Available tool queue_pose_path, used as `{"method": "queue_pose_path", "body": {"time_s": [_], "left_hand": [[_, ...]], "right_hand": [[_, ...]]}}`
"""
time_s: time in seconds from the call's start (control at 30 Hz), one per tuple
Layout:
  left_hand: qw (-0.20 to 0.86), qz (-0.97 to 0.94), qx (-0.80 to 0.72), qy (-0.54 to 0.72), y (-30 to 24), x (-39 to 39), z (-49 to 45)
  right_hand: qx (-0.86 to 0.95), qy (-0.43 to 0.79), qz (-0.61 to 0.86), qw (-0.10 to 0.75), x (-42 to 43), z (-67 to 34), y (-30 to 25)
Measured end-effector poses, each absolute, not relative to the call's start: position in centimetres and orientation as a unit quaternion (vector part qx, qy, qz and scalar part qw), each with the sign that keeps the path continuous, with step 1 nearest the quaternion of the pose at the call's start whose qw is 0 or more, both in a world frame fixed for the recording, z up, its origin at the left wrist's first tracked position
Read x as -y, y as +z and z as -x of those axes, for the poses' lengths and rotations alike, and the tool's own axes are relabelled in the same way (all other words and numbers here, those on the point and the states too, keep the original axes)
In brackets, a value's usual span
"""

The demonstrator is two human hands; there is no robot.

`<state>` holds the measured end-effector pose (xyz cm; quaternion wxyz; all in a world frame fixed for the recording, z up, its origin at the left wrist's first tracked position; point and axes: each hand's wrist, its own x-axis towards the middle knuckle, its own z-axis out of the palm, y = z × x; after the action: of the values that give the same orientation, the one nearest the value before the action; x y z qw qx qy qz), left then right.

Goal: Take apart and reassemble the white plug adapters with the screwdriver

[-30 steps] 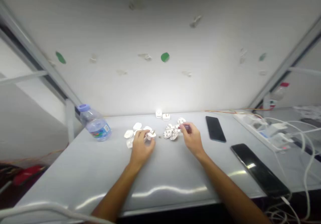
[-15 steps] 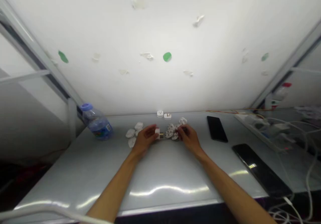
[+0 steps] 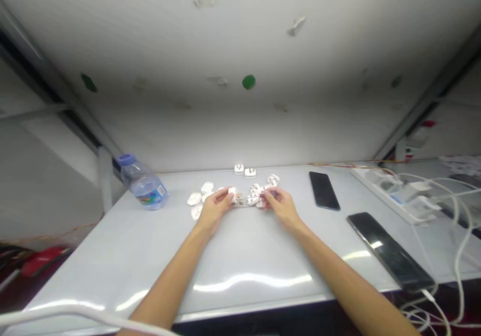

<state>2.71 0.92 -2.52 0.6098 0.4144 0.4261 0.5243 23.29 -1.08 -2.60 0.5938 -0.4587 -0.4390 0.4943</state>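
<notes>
Table: long pale grey glossy table (image 3: 112, 261), both forearms reaching over it.
Phones: two black smartphones, one (image 3: 323, 190) far right of the hands, one (image 3: 391, 252) nearer.
Power strip: white power strip (image 3: 383, 191) at the right, trailing white cables (image 3: 460, 245).
Bottle: clear plastic water bottle (image 3: 143, 183) with a blue cap, lying on its side at the left.
Left hand (image 3: 213, 211): nearly closed, fingers curled around a white three-pin plug (image 3: 233, 194).
Right hand (image 3: 281, 207): fingers drawn close together among white plug parts (image 3: 259, 193); what it grips, I cannot tell.
Plug location: between both hands, just above the table.
</notes>
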Motion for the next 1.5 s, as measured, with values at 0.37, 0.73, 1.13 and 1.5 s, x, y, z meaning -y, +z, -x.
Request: {"method": "queue_pose_path", "body": {"time_s": [0.37, 0.73, 1.13, 1.5], "left_hand": [[0.616, -0.396, -0.429, 0.529, -2.75, -1.02, -2.76], [0.624, -0.406, -0.419, 0.52, -2.51, -0.95, -2.82], [0.603, -0.423, -0.425, 0.526, -2.48, -1.05, -2.63], [0.616, -0.405, -0.424, 0.527, -2.49, -1.08, -2.55]], "right_hand": [[0.464, 0.459, 0.462, 0.6, 1.16, -23.17, -2.45], [0.468, 0.441, 0.47, 0.604, 1.13, -23.18, -2.54], [0.517, 0.436, 0.469, 0.568, 1.23, -23.39, -2.39], [0.522, 0.446, 0.491, 0.536, 1.52, -23.62, -2.14]]}}
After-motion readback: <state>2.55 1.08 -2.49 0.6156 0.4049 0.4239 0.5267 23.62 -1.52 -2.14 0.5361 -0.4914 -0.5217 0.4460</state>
